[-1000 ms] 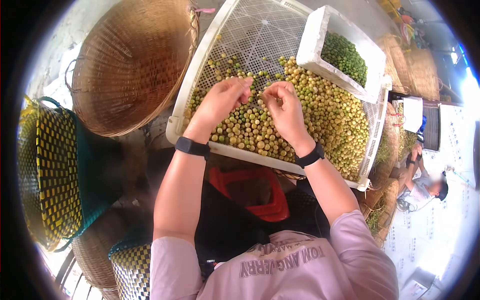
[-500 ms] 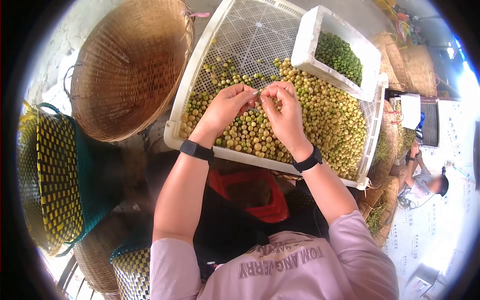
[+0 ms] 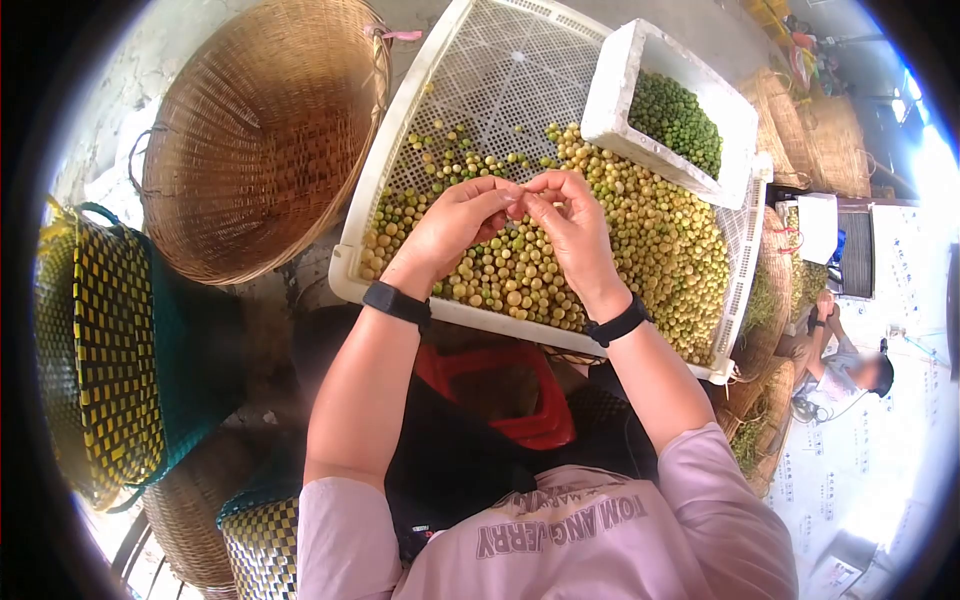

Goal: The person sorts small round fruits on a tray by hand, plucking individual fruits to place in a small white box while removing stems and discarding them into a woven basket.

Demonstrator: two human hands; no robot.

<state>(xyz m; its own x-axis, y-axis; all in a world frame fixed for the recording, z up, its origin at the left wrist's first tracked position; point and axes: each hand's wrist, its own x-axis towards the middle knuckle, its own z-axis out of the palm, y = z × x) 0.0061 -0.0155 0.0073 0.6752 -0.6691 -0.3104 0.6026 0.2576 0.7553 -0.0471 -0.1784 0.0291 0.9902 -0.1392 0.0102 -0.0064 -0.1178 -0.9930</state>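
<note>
White perforated tray (image 3: 480, 60): seeds (image 3: 650, 240) heaped from its near edge to its right edge; foam box (image 3: 610, 90) of green ones at the far right corner. Left hand (image 3: 455, 220) and right hand (image 3: 570, 225) meet mid-tray, equally near the heap directly beneath. Fingers (image 3: 505, 195) pinched tip to tip; anything held is hidden.

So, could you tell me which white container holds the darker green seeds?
The small white foam box perched on the far right corner of the large white perforated plastic tray; the tray's own seeds are mostly pale yellow.
</note>
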